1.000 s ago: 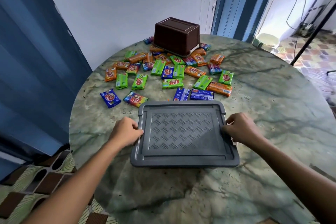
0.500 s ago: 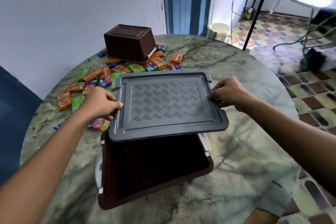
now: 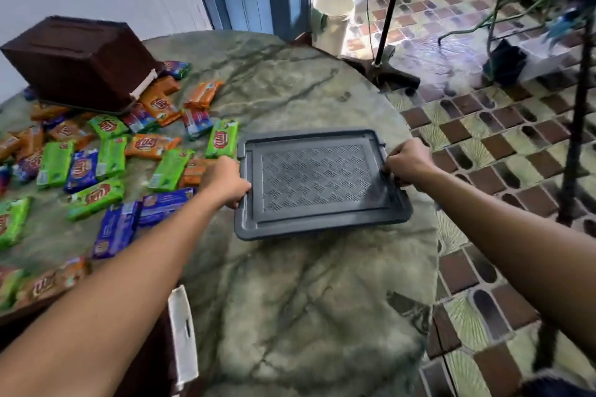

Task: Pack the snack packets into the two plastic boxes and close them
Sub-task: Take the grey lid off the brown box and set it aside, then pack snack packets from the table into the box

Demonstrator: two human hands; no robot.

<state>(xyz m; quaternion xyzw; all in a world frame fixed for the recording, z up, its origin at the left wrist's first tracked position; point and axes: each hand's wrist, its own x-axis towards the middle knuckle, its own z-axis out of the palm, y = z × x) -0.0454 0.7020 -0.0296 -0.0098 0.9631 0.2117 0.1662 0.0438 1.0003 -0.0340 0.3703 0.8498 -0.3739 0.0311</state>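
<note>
Both hands, left [image 3: 227,182] and right [image 3: 407,162], grip opposite short edges of the grey lid [image 3: 319,182] with curled fingers, low over the right side of the round marble worktop [image 3: 306,300]. Released so near the rim, it may slide onto the tiled floor [image 3: 483,155]. Snack packets [image 3: 109,167] lie scattered left beneath an upturned brown box [image 3: 77,63]; the open box [image 3: 154,358] sits bottom-left.

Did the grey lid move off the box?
Yes. The grey lid, once over the near brown box, now sits to its right on the table, held by both hands.
</note>
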